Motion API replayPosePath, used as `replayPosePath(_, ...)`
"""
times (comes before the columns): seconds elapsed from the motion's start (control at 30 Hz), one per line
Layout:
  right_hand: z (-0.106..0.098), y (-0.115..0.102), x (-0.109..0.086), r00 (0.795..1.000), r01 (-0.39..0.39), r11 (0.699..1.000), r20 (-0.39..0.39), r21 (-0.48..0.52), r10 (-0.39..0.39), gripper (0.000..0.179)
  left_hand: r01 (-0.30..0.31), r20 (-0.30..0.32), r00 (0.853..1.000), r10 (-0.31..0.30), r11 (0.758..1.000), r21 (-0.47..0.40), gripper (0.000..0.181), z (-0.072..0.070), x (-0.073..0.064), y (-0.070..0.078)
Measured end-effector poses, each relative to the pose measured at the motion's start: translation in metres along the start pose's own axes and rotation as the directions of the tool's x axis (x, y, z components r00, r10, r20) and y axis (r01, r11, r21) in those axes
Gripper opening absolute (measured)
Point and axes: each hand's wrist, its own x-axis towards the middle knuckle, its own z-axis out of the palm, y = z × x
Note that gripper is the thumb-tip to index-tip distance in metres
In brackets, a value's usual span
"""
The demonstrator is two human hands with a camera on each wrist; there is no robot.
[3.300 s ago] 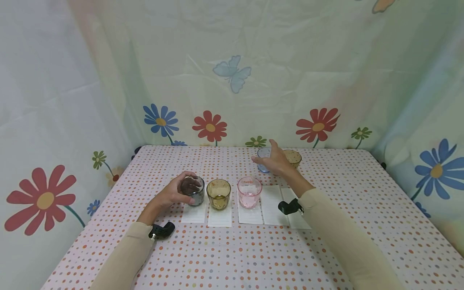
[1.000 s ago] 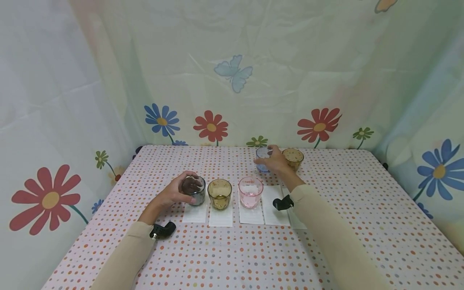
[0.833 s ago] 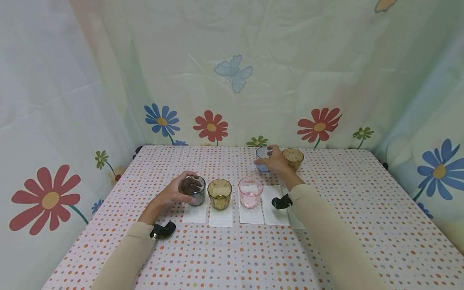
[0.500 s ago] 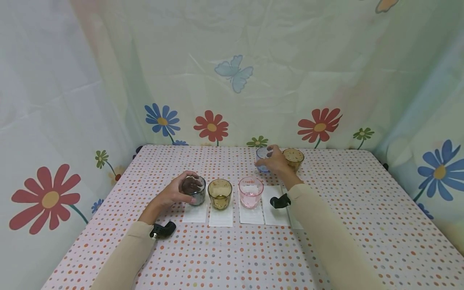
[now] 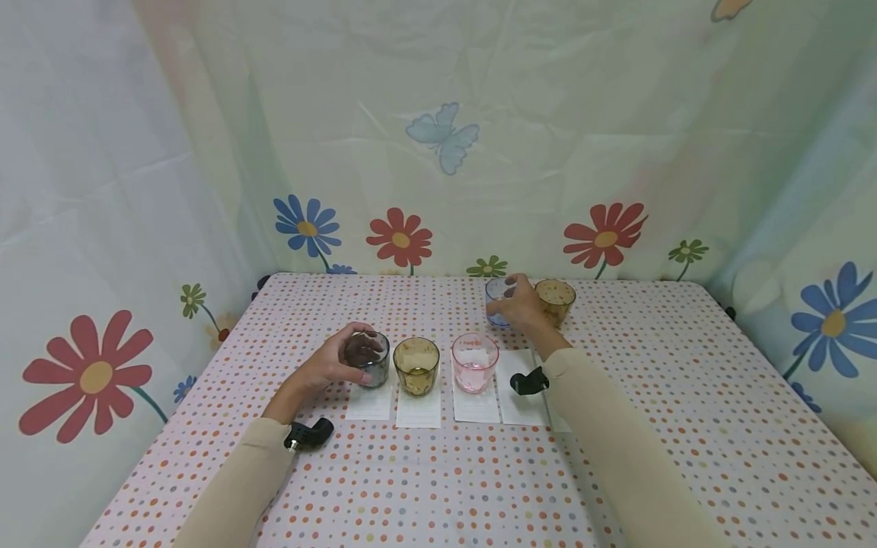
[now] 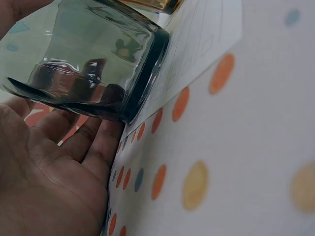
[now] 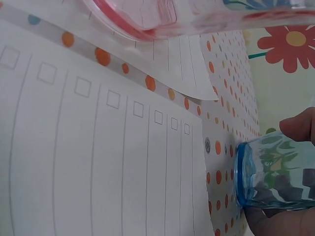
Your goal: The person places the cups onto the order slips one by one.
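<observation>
My left hand (image 5: 327,365) grips a smoky grey glass (image 5: 375,373), thumb in front and fingers around the far side. In the left wrist view this glass (image 6: 93,59) stands with its thick base at a ruled paper sheet. Farther back, my right hand (image 5: 522,306) holds a clear blue glass (image 5: 496,310) between thumb and fingers. The right wrist view shows the blue glass (image 7: 275,172) standing on the dotted cloth, beyond the sheets. An amber glass (image 5: 416,365) and a pink glass (image 5: 474,367) stand upright between the hands, each on a sheet.
Another amber glass (image 5: 559,298) stands right beside my right hand. Several ruled paper sheets (image 5: 518,403) lie in a row; the rightmost is partly hidden by my sleeve. A polka-dot cloth (image 5: 411,487) covers the table, and a flowered curtain (image 5: 329,137) rises behind its back edge.
Over the past few seconds my right hand, earlier spread wide at the blue glass, has brought thumb and fingers in around it. The left hand keeps its grip on the grey glass.
</observation>
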Motion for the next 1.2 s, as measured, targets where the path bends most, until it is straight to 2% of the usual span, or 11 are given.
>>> replayPosePath(0.6, 0.0021, 0.0025, 0.0024, 1.0, -0.007, 1.0, -0.011, 0.001, 0.007, 0.081, 0.006, -0.007, 1.0, -0.006, 1.0, 0.002, 0.084, 0.0004, -0.0002, -0.0006)
replayPosePath(1.2, -0.0011, -0.0071, -0.0037, 0.998, 0.068, 0.997, -0.006, 0.022, -0.067, 0.079, 0.017, -0.009, 1.0, -0.017, 1.0, -0.002, 0.081, 0.0011, -0.0009, 0.0012)
